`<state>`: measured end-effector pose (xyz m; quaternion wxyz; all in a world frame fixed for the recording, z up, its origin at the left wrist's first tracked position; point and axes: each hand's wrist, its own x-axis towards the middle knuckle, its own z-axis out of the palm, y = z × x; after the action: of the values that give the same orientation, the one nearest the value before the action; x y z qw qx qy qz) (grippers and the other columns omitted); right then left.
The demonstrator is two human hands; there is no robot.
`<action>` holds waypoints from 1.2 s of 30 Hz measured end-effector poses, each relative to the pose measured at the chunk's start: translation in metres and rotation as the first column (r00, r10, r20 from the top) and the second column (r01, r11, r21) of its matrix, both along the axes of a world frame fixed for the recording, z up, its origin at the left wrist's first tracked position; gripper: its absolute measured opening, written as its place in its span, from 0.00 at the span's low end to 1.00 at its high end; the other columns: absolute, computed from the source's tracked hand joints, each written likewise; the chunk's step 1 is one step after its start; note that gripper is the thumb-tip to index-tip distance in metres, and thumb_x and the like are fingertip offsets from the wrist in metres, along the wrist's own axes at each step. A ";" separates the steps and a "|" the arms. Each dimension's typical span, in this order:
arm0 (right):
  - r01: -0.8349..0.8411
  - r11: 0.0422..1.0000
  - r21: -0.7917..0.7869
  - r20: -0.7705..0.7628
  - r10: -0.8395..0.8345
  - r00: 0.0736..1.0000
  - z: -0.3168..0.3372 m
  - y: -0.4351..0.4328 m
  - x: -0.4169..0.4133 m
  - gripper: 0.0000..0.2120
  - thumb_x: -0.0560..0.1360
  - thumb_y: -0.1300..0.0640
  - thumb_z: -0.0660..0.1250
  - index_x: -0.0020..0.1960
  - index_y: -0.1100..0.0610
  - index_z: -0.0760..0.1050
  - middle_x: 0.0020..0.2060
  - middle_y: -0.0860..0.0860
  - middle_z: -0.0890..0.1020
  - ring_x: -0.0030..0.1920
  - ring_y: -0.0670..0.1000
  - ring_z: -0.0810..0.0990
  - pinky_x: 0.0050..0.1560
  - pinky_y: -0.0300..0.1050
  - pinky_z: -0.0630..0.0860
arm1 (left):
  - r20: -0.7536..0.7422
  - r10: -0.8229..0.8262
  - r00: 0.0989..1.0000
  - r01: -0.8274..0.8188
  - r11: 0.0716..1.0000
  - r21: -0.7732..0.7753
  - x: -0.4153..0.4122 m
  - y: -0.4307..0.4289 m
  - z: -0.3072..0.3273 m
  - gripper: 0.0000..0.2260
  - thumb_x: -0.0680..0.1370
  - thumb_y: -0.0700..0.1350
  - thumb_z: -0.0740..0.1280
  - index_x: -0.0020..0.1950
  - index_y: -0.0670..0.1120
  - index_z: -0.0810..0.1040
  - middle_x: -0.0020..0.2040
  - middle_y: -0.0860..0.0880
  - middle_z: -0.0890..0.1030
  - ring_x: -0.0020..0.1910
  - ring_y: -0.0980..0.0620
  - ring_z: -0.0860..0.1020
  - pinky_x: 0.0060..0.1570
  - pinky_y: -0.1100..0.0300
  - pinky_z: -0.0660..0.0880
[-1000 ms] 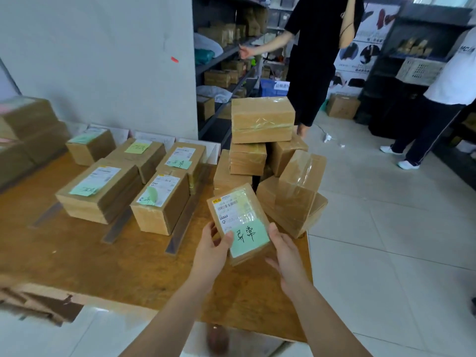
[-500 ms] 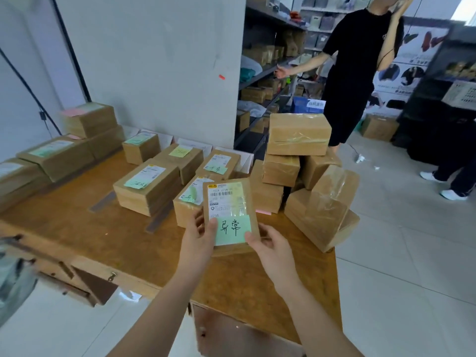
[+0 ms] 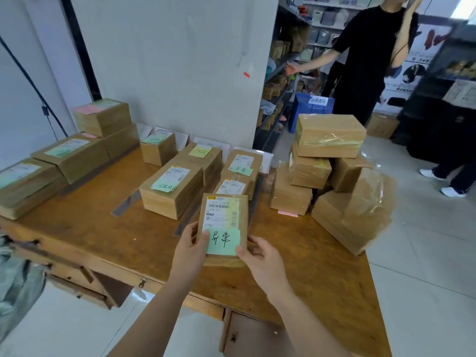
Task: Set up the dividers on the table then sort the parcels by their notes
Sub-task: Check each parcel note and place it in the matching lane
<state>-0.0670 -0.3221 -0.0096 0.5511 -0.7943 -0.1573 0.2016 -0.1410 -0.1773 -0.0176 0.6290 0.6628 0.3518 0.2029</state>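
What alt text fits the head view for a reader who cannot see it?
The left hand and right hand hold a brown parcel bearing a green note over a wooden table. Behind it, sorted parcels sit between dividers; a loose pile stands to the right.

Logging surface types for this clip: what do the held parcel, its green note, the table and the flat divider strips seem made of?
Held parcel: brown cardboard, matte, with a printed paper label. Green note: thin matte paper bearing handwritten ink. Table: wood, worn brown finish, stained. Divider strips: probably clear plastic, since the tabletop shows through with a faint sheen.
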 end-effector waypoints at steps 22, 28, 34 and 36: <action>0.165 0.940 -0.299 -0.101 -0.203 0.974 -0.063 0.074 -0.029 0.17 0.78 0.51 0.66 0.65 0.52 0.71 0.55 0.46 0.82 0.52 0.43 0.80 0.52 0.42 0.81 | -0.264 -0.382 0.885 0.404 0.914 0.032 0.006 0.094 -0.094 0.12 0.81 0.51 0.62 0.64 0.58 0.71 0.58 0.51 0.78 0.53 0.54 0.80 0.47 0.58 0.82; 0.132 0.922 -0.364 -0.076 -0.170 0.982 -0.067 0.078 -0.021 0.19 0.80 0.55 0.63 0.70 0.54 0.68 0.63 0.49 0.79 0.60 0.47 0.78 0.44 0.31 0.76 | -0.320 -0.389 0.864 0.433 0.898 0.078 0.012 0.096 -0.104 0.17 0.80 0.51 0.63 0.69 0.56 0.69 0.60 0.52 0.79 0.55 0.53 0.80 0.48 0.58 0.82; 0.121 0.905 -0.408 -0.022 -0.142 0.990 -0.069 0.080 -0.017 0.21 0.80 0.53 0.64 0.72 0.53 0.67 0.65 0.48 0.77 0.63 0.47 0.77 0.57 0.39 0.77 | -0.428 -0.344 0.836 0.469 0.853 0.230 0.014 0.094 -0.102 0.18 0.80 0.53 0.63 0.69 0.53 0.67 0.60 0.52 0.77 0.56 0.51 0.79 0.46 0.59 0.82; 0.144 0.899 -0.413 0.024 -0.147 0.989 -0.068 0.079 -0.018 0.22 0.80 0.52 0.64 0.72 0.53 0.67 0.65 0.48 0.77 0.63 0.48 0.76 0.58 0.39 0.76 | -0.448 -0.307 0.840 0.476 0.812 0.337 0.015 0.094 -0.092 0.19 0.79 0.50 0.65 0.69 0.52 0.66 0.59 0.52 0.74 0.58 0.51 0.78 0.45 0.62 0.82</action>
<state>-0.0849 -0.2429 -0.0772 0.3847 -0.9016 -0.0492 0.1916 -0.1265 -0.0838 -0.1098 0.4147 0.8710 0.2632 0.0102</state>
